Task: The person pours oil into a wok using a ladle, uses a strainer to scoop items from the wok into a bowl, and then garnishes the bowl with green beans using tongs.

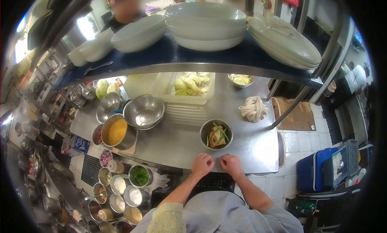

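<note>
Nearest, the left hand and right hand are rested side by side on the near edge of the steel counter, fingers curled inward; whether anything small is pinched cannot be told. Just beyond them, a small steel bowl is seen, loaded with brownish meat and green stalks, upright, close to the counter edge; it could be knocked off if the hands are pushed forward carelessly. To the left, a pot of yellow liquid could be slopped if jostled. Further off, a crumpled cloth and a tray of cabbage are noted. Stacked plates overhead could be bumped.
</note>
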`<action>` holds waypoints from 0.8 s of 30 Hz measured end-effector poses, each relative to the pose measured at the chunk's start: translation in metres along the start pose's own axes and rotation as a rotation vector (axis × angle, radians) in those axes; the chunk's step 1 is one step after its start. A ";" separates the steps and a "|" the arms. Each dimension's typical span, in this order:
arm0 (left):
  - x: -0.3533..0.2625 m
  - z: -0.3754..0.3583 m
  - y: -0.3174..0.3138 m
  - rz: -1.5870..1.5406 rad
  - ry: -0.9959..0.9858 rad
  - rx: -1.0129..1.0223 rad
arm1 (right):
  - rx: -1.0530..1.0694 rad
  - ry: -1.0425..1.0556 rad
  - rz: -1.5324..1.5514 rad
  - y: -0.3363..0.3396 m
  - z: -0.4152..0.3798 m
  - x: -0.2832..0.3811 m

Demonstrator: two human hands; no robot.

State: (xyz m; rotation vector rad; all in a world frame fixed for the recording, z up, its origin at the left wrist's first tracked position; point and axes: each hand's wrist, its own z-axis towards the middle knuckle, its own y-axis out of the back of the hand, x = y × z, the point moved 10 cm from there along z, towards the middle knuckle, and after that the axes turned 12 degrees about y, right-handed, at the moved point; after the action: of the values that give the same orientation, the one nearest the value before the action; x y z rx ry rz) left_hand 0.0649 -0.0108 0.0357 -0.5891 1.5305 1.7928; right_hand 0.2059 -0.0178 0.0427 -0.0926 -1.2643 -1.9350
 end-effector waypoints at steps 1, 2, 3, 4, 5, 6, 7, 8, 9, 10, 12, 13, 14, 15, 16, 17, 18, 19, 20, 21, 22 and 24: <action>0.002 0.001 -0.002 -0.001 0.013 -0.004 | -0.010 -0.005 0.002 0.001 0.000 -0.002; 0.004 0.002 -0.003 0.000 0.030 -0.005 | -0.017 -0.011 0.008 -0.001 -0.001 -0.004; 0.007 -0.001 -0.004 0.005 0.051 -0.004 | -0.023 -0.020 0.019 -0.003 -0.003 -0.004; 0.008 -0.004 -0.004 0.002 0.040 -0.010 | -0.023 -0.022 0.023 -0.005 -0.005 -0.003; 0.003 -0.002 0.000 0.001 0.027 -0.017 | -0.026 -0.022 0.027 -0.005 -0.004 -0.004; -0.001 -0.002 0.002 -0.002 0.011 -0.025 | -0.030 -0.022 0.028 -0.004 -0.003 -0.004; 0.000 -0.002 0.002 0.003 0.015 -0.020 | -0.024 -0.028 0.030 -0.003 -0.003 -0.003; 0.000 -0.001 0.001 0.006 0.018 -0.019 | -0.017 -0.031 0.032 -0.001 -0.002 -0.002; 0.001 0.000 0.001 0.010 0.021 -0.020 | -0.009 -0.032 0.033 -0.001 0.000 -0.001; 0.001 0.000 0.002 0.010 0.012 -0.023 | -0.010 -0.021 0.028 -0.001 0.001 0.000; -0.001 -0.001 0.004 0.005 -0.003 -0.029 | -0.007 0.002 0.015 -0.003 0.001 -0.001; -0.002 0.000 0.005 0.000 -0.004 -0.034 | -0.012 0.006 0.019 -0.003 0.001 -0.001; -0.003 -0.001 0.005 -0.006 -0.005 -0.035 | -0.018 0.007 0.023 -0.003 0.000 -0.001; -0.003 -0.001 0.004 -0.011 -0.008 -0.031 | -0.026 0.002 0.028 -0.003 -0.002 -0.001; -0.002 -0.002 0.003 -0.020 -0.004 -0.029 | -0.024 -0.002 0.021 -0.003 -0.003 -0.002; -0.001 -0.002 0.002 -0.027 -0.001 -0.025 | -0.024 -0.010 0.015 -0.004 -0.003 -0.002; 0.001 -0.003 0.001 -0.032 0.003 -0.021 | -0.024 -0.017 0.012 -0.005 -0.003 -0.003; 0.002 -0.003 0.001 -0.025 0.001 -0.018 | -0.027 -0.023 0.017 -0.006 -0.005 -0.003; 0.001 -0.003 0.002 -0.021 -0.002 -0.019 | -0.030 -0.027 0.019 -0.007 -0.005 -0.004; 0.000 -0.002 0.002 -0.019 -0.006 -0.023 | -0.032 -0.026 0.020 -0.006 -0.005 -0.005; 0.000 -0.001 0.000 -0.016 -0.004 -0.020 | -0.031 -0.023 0.013 -0.004 -0.004 -0.005; 0.002 -0.001 0.000 -0.010 0.004 -0.016 | -0.026 -0.015 0.002 -0.002 -0.002 -0.002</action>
State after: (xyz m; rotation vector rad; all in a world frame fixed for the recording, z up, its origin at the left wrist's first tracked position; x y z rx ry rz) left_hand 0.0639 -0.0111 0.0344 -0.6077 1.5150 1.7990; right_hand 0.2065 -0.0184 0.0394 -0.1219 -1.2482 -1.9527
